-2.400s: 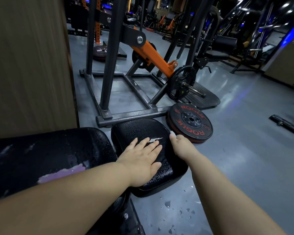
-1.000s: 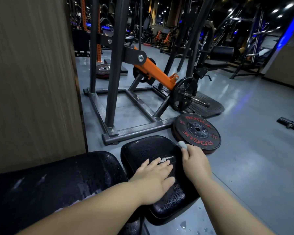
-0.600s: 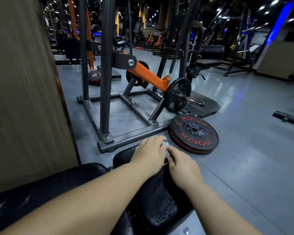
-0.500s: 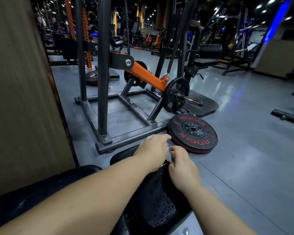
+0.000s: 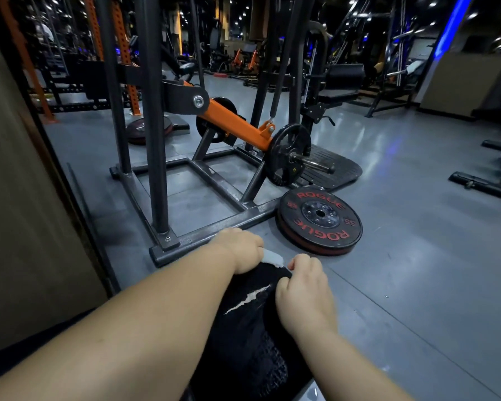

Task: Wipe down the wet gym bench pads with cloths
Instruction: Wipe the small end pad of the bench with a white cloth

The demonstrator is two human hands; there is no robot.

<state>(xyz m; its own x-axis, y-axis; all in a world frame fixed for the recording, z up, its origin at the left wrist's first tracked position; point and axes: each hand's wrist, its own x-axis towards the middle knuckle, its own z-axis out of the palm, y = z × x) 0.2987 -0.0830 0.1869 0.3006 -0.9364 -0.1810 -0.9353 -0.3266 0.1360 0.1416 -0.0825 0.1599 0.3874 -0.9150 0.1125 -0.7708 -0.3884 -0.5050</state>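
Note:
The small black bench pad (image 5: pixel 252 331) lies below me, beaded with water near its front and torn with a white rip in the middle. A small white cloth (image 5: pixel 272 258) sits at the pad's far edge, stretched between my hands. My left hand (image 5: pixel 240 250) is curled over the far left corner of the pad and grips one end of the cloth. My right hand (image 5: pixel 301 285) is curled at the far right corner, its fingertips pinching the other end. My forearms hide much of the pad.
A black and red Rogue weight plate (image 5: pixel 320 219) lies flat on the grey floor just beyond the pad. The steel base frame (image 5: pixel 214 231) of a machine with an orange lever arm (image 5: pixel 235 123) stands ahead. A wooden panel (image 5: pixel 18 227) walls off the left.
Both hands slid from the middle of the pad to its far edge. My left hand went from lying flat to curled, and the cloth now spans both hands. The view tilted up.

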